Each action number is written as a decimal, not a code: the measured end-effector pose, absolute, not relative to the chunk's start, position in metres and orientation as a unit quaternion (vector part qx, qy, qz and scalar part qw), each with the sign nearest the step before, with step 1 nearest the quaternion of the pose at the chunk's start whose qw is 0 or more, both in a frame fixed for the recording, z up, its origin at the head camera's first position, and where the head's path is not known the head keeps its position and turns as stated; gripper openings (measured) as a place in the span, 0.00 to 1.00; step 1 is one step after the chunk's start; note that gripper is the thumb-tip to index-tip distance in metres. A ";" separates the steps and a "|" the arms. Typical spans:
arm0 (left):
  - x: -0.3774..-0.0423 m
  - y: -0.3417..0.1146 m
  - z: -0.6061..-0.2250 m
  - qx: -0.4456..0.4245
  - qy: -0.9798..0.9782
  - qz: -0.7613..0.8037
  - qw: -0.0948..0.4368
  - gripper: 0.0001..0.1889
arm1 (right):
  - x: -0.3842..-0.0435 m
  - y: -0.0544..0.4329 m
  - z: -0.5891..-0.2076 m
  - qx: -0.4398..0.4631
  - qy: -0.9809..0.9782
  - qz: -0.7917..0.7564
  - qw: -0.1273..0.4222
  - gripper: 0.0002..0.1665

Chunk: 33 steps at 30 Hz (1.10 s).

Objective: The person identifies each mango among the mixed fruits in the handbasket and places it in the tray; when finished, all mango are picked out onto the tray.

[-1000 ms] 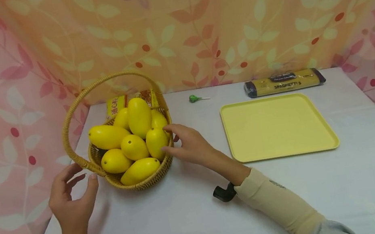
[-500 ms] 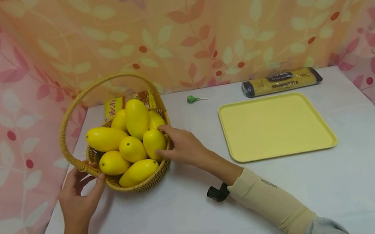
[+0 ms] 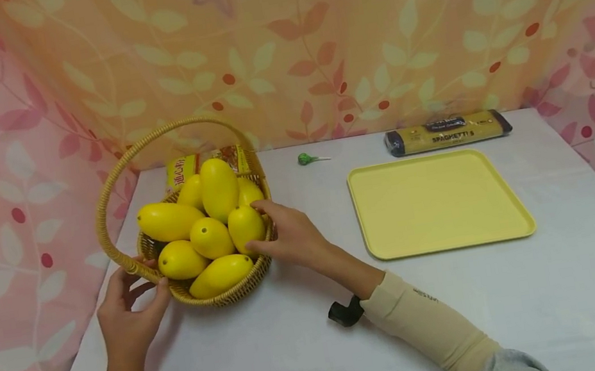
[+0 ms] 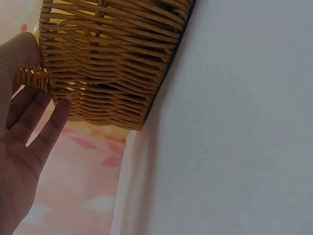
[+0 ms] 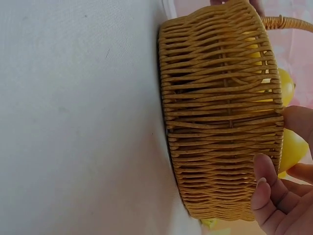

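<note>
A wicker basket (image 3: 241, 290) with a tall arched handle (image 3: 110, 184) stands on the left of the table, heaped with several yellow mangoes (image 3: 211, 238). My left hand (image 3: 128, 316) holds its left side where the handle meets the rim; in the left wrist view, the thumb lies at the rim and fingertips (image 4: 62, 107) at the woven wall. At the right rim, my right hand (image 3: 293, 235) has thumb and forefinger on either side of one mango (image 3: 246, 227). In the right wrist view, its other fingers (image 5: 264, 169) curl against the outside of the basket.
A yellow printed food packet (image 3: 182, 170) lies behind the basket. A green lollipop (image 3: 303, 158) is at the back middle. Right of it are a spaghetti pack (image 3: 449, 132) and a pale yellow tray (image 3: 440, 202). Floral cloth (image 3: 311, 47) hangs behind and at both sides.
My left hand has moved right and up onto the basket's rim. The right hand has closed in slightly on the mango at the right edge. The basket stays in place.
</note>
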<state>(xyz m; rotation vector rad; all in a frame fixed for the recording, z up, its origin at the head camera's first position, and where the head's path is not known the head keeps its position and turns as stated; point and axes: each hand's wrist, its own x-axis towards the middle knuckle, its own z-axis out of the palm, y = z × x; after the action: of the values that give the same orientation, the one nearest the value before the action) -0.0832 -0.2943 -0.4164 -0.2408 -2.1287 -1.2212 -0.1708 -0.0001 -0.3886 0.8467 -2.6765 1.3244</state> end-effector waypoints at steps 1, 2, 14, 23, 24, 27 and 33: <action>-0.084 -0.295 -0.416 -0.092 -0.815 -0.467 0.330 0.32 | -0.171 0.000 -0.388 0.273 -0.858 0.434 0.021 0.40; -0.084 -0.296 -0.417 -0.090 -0.817 -0.466 0.328 0.32 | -0.171 0.000 -0.388 0.274 -0.854 0.442 0.024 0.40; -0.083 -0.295 -0.419 -0.101 -0.810 -0.464 0.344 0.34 | -0.166 0.006 -0.376 0.295 -0.808 0.504 0.081 0.40; -0.083 -0.295 -0.418 -0.089 -0.820 -0.456 0.335 0.33 | -0.163 0.013 -0.367 0.308 -0.777 0.533 0.135 0.40; -0.083 -0.295 -0.418 -0.091 -0.819 -0.456 0.336 0.33 | -0.163 0.015 -0.366 0.306 -0.774 0.537 0.138 0.40; -0.083 -0.294 -0.418 -0.094 -0.817 -0.458 0.338 0.33 | -0.163 0.019 -0.362 0.301 -0.766 0.548 0.149 0.40; -0.083 -0.296 -0.419 -0.090 -0.821 -0.454 0.335 0.33 | -0.169 0.032 -0.361 0.283 -0.754 0.560 0.194 0.39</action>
<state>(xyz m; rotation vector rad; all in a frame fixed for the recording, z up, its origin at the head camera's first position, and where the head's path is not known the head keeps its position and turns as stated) -0.0826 -0.2959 -0.4190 -0.2360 -2.1426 -1.1840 -0.1690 0.0318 -0.3609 0.7948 -2.1150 1.5707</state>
